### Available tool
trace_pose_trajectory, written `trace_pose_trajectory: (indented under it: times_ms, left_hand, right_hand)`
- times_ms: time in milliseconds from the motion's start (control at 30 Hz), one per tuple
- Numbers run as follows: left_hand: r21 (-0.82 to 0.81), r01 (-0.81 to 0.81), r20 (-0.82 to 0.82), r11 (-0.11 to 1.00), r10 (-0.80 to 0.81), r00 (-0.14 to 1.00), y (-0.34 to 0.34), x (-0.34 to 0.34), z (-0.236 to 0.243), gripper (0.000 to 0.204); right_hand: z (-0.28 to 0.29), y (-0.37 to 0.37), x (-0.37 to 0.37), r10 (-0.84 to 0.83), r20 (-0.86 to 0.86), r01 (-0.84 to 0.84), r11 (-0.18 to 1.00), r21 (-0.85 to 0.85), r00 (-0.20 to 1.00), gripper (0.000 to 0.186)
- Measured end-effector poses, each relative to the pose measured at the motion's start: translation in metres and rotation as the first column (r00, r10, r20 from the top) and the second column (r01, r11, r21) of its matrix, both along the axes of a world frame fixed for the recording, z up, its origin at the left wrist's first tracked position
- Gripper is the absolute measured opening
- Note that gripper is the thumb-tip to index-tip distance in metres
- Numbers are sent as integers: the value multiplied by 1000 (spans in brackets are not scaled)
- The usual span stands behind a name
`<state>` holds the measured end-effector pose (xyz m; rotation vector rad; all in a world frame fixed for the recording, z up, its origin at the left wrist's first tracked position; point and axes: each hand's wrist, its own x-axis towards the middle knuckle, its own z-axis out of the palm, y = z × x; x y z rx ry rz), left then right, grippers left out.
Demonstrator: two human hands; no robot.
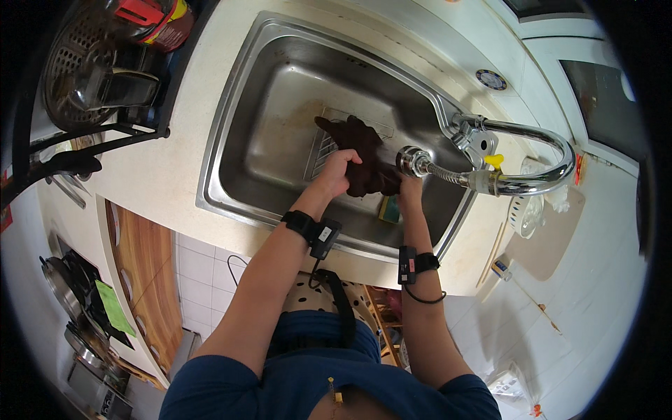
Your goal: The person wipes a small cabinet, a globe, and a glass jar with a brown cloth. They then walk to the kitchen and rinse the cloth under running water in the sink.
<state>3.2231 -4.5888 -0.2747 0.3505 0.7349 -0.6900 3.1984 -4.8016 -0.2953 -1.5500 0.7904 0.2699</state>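
Hands worked in the steel sink (280,105): I logged the left hand (336,171) gripping a dark cloth (364,157) over the drain, right hand (409,187) pinching its other end beneath the faucet spout (413,161). Rinsing step, I judged; wringing needs both grips twisting.

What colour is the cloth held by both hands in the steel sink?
Dark brown, nearly maroon: the crumpled cloth shows best in the head view, gripped over the stainless steel sink.

Steel sink (266,105) set in pale counter (185,140); dark brown cloth (360,150) + sponge (389,208) lie in basin.
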Motion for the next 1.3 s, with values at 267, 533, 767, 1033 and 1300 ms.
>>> trace_pose_trajectory:
  times_ms: [267, 533, 767, 1033, 1300]
  left_hand:
    - [-14, 269, 124, 963, -265, 956, 5, 1, 19, 32]
    - [431, 119, -15, 895, -124, 992, 5, 7, -1, 43]
    - [130, 127, -122, 983, -112, 986, -22, 7, 11, 56]
    - [160, -200, -90, 967, 216, 972, -64, -5, -7, 30]
    - [66, -122, -195, 990, 133, 972, -74, -4, -36, 45]
  right_hand:
    - [18, -1, 10, -35, -362, 227, 834, 502, 932, 59]
    - [0, 11, 44, -51, -151, 147, 660, 737, 987, 35]
    - [50, 49, 26, -20, -130, 94, 798, 595, 991, 32]
    - [18, 61, 10, 414, 330, -228, 848, -478, 848, 30]
    - [8, 47, 32, 365, 195, -280, 890, -359, 910, 36]
